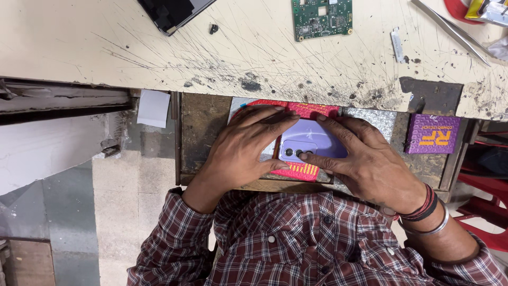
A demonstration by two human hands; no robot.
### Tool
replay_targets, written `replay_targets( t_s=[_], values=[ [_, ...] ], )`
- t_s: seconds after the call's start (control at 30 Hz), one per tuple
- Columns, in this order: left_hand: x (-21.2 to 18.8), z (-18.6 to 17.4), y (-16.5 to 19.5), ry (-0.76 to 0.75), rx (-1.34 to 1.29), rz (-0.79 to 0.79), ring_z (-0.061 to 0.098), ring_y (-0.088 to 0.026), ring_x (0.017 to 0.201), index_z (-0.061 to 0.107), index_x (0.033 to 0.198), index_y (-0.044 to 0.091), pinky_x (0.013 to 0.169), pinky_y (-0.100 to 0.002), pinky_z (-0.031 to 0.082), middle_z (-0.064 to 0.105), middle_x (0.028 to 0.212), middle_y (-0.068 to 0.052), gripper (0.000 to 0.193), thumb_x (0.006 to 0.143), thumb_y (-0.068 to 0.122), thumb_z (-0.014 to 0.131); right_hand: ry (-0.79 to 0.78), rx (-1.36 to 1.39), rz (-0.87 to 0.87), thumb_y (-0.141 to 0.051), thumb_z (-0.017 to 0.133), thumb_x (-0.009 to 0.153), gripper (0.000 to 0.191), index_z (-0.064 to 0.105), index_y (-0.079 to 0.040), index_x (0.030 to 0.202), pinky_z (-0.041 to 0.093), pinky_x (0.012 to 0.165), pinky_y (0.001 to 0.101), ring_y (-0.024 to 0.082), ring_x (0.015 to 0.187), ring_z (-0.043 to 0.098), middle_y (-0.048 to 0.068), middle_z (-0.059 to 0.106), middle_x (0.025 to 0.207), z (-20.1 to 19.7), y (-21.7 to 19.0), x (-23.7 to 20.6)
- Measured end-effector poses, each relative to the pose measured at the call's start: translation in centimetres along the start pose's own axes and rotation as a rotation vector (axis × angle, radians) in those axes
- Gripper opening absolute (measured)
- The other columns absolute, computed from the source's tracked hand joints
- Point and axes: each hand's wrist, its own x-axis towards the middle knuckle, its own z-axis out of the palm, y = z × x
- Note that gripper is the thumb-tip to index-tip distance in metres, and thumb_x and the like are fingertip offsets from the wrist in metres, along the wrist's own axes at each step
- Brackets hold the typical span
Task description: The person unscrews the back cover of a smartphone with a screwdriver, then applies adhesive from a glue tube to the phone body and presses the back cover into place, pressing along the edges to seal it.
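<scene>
A lilac phone [312, 142] lies back-up, its camera lenses showing, on a red-and-yellow packet [301, 170] inside an open drawer below the bench. My left hand [241, 151] lies flat over the phone's left end, fingers spread across the packet. From the right, my right hand [365, 159] grips the phone, thumb pressing beside the camera lenses and fingers curled over the top edge.
The scratched cream workbench [159, 58] carries a green circuit board [321, 17], a dark phone [172, 11], metal tweezers [450, 29] and a small blade [398, 45]. A purple box [432, 134] and silvery foil [377, 117] sit in the drawer. Red stool at right.
</scene>
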Motion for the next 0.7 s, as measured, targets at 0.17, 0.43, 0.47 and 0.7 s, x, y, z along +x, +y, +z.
replay_targets(
  t_s=[0.17,0.43,0.47,0.7],
  values=[
    [0.0,0.3,-0.1,0.022,0.061,0.043,0.051,-0.024,0.141,0.055,0.147,0.019,0.116,-0.049,0.042,0.06,0.147,-0.004,0.08,0.076,0.041,0.085,0.012,0.002,0.005,-0.023,0.078,0.072,0.059,0.069,-0.039,0.128,0.041,0.11,0.0505,0.043,0.134,0.047,0.016,0.049,0.151,0.0,-0.1,0.0],
    [0.0,0.4,0.0,0.017,0.189,0.108,0.046,-0.02,0.145,0.056,0.147,0.023,0.122,-0.046,0.035,0.058,0.15,0.002,0.069,0.085,0.047,0.076,0.045,0.0,0.001,-0.031,0.079,0.071,0.058,0.069,-0.037,0.128,0.038,0.112,0.0517,0.042,0.131,0.048,0.014,0.047,0.154,0.2,-0.3,0.0],
    [0.0,0.4,0.1,0.015,0.192,0.106,0.046,-0.02,0.145,0.056,0.147,0.023,0.122,-0.046,0.034,0.058,0.15,0.002,0.068,0.086,0.047,0.075,0.057,0.005,-0.004,-0.035,0.079,0.071,0.058,0.069,-0.036,0.128,0.037,0.113,0.0525,0.041,0.13,0.049,0.013,0.047,0.155,0.3,-0.3,0.0],
    [0.1,0.4,0.4,0.006,0.214,0.105,0.045,-0.022,0.145,0.056,0.147,0.021,0.12,-0.048,0.034,0.059,0.149,0.001,0.067,0.088,0.045,0.074,0.113,-0.03,0.044,-0.028,0.08,0.066,0.059,0.072,-0.042,0.123,0.031,0.119,0.0589,0.036,0.139,0.049,0.007,0.048,0.156,1.3,-0.5,-0.1]
  ],
)
